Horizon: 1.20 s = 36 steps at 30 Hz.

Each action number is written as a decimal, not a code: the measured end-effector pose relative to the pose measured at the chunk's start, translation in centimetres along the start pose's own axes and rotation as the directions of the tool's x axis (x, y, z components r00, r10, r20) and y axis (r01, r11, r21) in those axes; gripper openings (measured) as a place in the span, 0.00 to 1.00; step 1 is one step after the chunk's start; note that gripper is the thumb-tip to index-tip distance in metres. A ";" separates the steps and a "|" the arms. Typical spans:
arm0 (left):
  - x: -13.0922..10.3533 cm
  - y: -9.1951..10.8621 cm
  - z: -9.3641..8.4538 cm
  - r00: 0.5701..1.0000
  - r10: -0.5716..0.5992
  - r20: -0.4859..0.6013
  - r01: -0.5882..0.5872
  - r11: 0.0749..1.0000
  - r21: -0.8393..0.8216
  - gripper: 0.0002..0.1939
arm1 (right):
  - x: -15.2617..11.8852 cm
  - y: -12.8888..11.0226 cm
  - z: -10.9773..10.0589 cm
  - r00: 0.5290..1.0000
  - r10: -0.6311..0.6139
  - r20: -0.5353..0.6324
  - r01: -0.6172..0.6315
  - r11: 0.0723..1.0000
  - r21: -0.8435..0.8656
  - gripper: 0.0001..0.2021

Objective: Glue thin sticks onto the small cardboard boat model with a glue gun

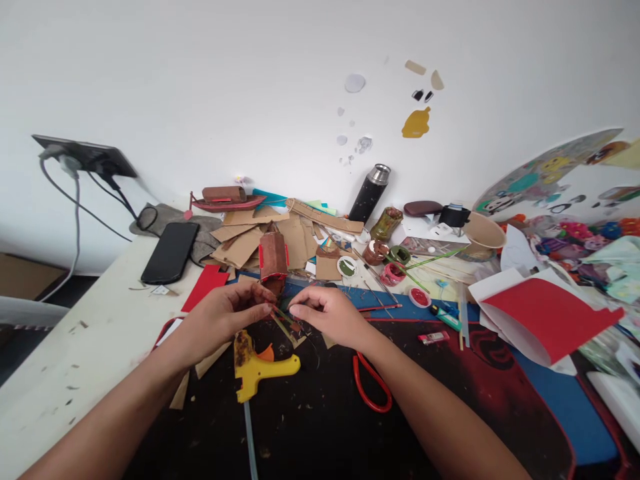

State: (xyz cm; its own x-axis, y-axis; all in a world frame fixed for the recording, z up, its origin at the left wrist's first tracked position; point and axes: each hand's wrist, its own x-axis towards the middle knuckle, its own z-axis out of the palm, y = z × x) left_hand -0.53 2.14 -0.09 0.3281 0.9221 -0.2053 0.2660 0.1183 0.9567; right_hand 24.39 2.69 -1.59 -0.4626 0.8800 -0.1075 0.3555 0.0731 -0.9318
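I have the left hand (240, 310) pinching a thin strip (283, 313), well in from the surface's (45, 373) left edge; from here I can't tell whether the curled right hand (327, 313) grips it. Markings on the small pink object (434, 338) are unreadable.

Craft desk (100, 333) in a room, white wall (225, 80) (stickers (416, 124) and all), cardboard scraps (240, 248), paint pots (392, 274), yellow glue gun (254, 368)
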 end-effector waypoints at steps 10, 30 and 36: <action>0.2 -0.2 0.4 0.998 0.050 -0.042 -0.047 0.997 0.055 0.24 | -1.5 -1.4 1.0 1.000 -0.015 -0.024 0.010 0.977 -0.212 0.08; 0.3 0.3 0.2 0.996 -0.031 -0.078 0.017 0.985 -0.173 0.24 | -1.3 -1.0 1.4 0.999 0.011 0.045 -0.008 0.997 -0.072 0.07; 0.2 0.3 -0.2 0.984 0.004 -0.179 -0.002 1.000 0.011 0.24 | -1.2 -0.9 1.5 0.999 0.005 0.054 -0.005 1.000 0.000 0.08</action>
State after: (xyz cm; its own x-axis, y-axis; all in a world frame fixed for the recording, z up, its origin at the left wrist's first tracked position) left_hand -0.54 2.42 0.21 0.1622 0.9735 -0.1610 0.2752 0.1121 0.9548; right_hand 23.38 0.83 -1.16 -0.5036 0.8540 -0.1307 0.3580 0.0686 -0.9312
